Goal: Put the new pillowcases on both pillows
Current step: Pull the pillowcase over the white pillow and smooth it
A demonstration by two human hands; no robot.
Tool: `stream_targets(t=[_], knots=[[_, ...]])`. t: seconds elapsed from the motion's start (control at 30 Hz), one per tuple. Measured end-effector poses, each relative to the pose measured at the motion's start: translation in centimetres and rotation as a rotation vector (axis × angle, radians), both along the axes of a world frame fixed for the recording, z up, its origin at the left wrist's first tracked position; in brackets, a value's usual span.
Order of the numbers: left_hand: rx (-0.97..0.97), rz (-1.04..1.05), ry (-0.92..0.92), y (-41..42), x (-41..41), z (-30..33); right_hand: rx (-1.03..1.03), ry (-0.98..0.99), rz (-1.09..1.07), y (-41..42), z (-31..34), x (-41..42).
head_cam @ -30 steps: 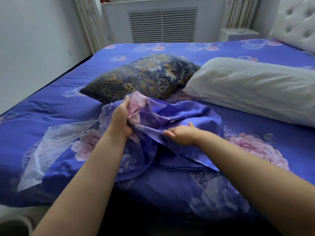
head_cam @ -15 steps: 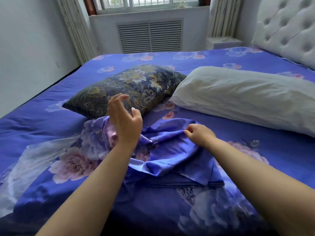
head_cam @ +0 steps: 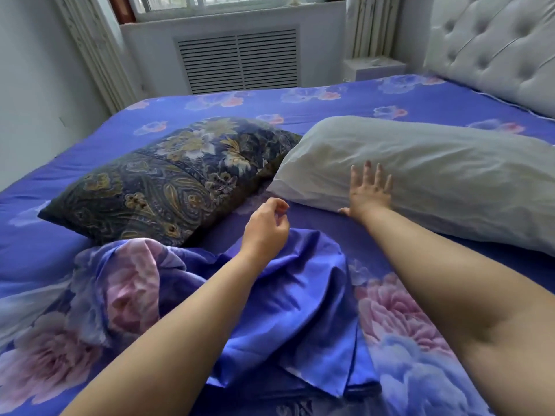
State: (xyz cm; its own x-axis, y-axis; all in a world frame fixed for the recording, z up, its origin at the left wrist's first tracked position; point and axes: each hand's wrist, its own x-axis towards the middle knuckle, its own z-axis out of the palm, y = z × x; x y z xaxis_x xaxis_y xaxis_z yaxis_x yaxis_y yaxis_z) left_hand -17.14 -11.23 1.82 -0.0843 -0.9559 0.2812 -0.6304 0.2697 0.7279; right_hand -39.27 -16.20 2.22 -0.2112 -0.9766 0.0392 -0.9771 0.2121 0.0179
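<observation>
A bare white pillow (head_cam: 435,181) lies across the right of the bed. My right hand (head_cam: 370,192) rests flat on its near left side, fingers spread. To the left lies a second pillow in a dark paisley cover (head_cam: 168,181). The new blue floral pillowcases (head_cam: 270,310) are crumpled on the bed in front of me, under my left forearm. Above them my left hand (head_cam: 265,228) hovers with loosely curled fingers and holds nothing.
The bed carries a blue floral sheet (head_cam: 330,97). A grey tufted headboard (head_cam: 495,46) stands at the right, a white wall at the left, and a vented radiator cover (head_cam: 240,60) under the window behind the bed. A clear plastic bag (head_cam: 18,307) lies at the left.
Both hands have let go of the pillowcases. My right hand has reached forward onto the white pillow. My left hand has moved forward and right above the cloth.
</observation>
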Motion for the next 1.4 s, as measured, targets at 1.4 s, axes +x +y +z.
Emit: stream_targets(t=[1.4], knots=[[0.625,-0.426,1.06,9.0,-6.8,8.7,-0.481,-0.179,0.143,16.3,6.0,-4.8]])
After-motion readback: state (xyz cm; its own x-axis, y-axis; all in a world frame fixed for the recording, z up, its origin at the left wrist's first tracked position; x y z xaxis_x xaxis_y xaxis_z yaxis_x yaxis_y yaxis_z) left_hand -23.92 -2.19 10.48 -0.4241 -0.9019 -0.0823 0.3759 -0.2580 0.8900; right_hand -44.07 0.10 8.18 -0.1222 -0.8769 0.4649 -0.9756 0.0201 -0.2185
